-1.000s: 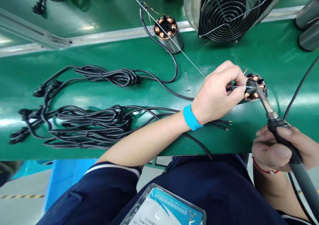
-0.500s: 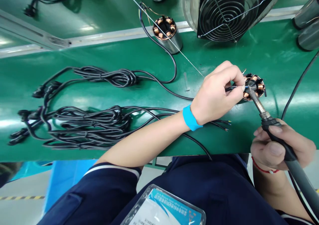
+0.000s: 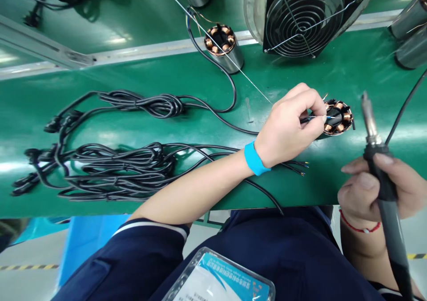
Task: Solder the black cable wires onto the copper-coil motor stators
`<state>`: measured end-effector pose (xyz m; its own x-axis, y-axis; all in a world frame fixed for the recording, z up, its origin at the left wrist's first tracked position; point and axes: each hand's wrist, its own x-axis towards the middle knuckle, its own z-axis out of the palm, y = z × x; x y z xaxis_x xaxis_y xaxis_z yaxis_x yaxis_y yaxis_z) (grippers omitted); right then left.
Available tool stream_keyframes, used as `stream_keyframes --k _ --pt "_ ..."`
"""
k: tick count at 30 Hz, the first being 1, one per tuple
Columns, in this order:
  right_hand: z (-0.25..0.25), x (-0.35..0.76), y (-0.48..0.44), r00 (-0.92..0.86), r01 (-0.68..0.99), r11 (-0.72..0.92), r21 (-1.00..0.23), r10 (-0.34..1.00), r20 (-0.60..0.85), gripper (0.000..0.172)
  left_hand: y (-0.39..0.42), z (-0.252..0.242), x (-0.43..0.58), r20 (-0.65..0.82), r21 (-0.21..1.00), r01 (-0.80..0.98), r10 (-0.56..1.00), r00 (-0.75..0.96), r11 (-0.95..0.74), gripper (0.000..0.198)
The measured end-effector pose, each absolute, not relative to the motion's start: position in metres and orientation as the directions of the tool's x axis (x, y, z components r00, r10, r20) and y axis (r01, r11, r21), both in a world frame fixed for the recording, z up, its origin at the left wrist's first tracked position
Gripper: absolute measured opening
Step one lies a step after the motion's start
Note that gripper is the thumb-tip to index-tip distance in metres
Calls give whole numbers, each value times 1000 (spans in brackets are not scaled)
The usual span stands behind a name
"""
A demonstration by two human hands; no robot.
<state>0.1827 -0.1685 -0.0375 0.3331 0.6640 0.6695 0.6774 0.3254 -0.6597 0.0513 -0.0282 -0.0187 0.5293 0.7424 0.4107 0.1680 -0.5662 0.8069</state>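
Note:
My left hand (image 3: 293, 121), with a blue band at the wrist, pinches the end of a black cable (image 3: 245, 130) beside a copper-wound stator (image 3: 338, 118). A thin blue wire from the pinch reaches over the stator's opening. My right hand (image 3: 383, 187) is wrapped round the dark handle of a soldering iron (image 3: 392, 216). The iron's tip points up, to the right of the stator and apart from it. A thin pale strand runs from the upper left down to my left hand.
Bundled black cables (image 3: 116, 170) cover the bench's left side. Another stator (image 3: 225, 52) stands behind, wired to a cable. A fan with a wire guard (image 3: 303, 23) is at the back; metal cylinders (image 3: 412, 47) stand at the right edge.
My right hand has drawn the soldering iron off the stator, to the right, and turned it more upright. My left hand has hardly moved and keeps its pinch.

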Motion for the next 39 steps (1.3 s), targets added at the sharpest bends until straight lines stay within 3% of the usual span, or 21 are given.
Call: stream_keyframes --k 3,5,9,12,16,26,39 --pt "-30 183 -150 340 720 370 -587 550 763 47 -28 -20 51 398 808 180 746 534 -561 16" --pt "-20 187 -139 376 670 374 -641 573 728 46 -28 -21 52 400 810 174 744 535 -561 15" --pt "8 200 -126 403 618 262 -741 703 586 33 -28 -22 52 405 816 161 749 525 -555 15" --pt "18 211 -119 238 580 251 -775 858 456 46 -28 -21 51 404 823 151 751 523 -547 15" --pt "6 216 -113 143 498 261 -827 916 375 57 -29 -19 51 408 829 134 750 521 -544 14" --pt "-17 203 -113 218 570 269 -776 861 458 47 -28 -18 50 436 824 91 728 529 -560 14" --pt "-29 197 -111 274 605 291 -741 797 537 48 -28 -18 50 435 824 93 729 528 -559 15"
